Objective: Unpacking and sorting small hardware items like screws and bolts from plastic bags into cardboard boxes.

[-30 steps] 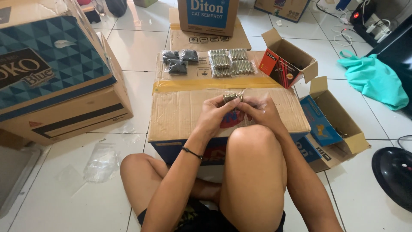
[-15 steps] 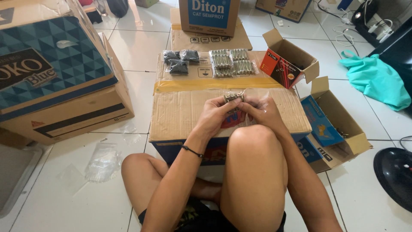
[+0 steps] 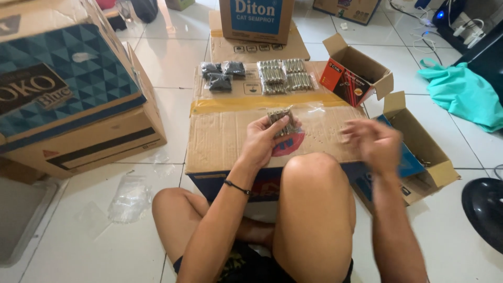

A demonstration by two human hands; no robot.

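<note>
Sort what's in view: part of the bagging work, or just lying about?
In the work: bolts bag in left hand; right hand, empty; packed bolt bags; dark bags; carton worktop; open boxes.

Lying about: blue-patterned box; teal cloth; loose plastic; cables.

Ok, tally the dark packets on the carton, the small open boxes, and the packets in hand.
Dark packets: 3
Small open boxes: 2
Clear packet of silver parts, in left hand: 1
Total: 6
</note>
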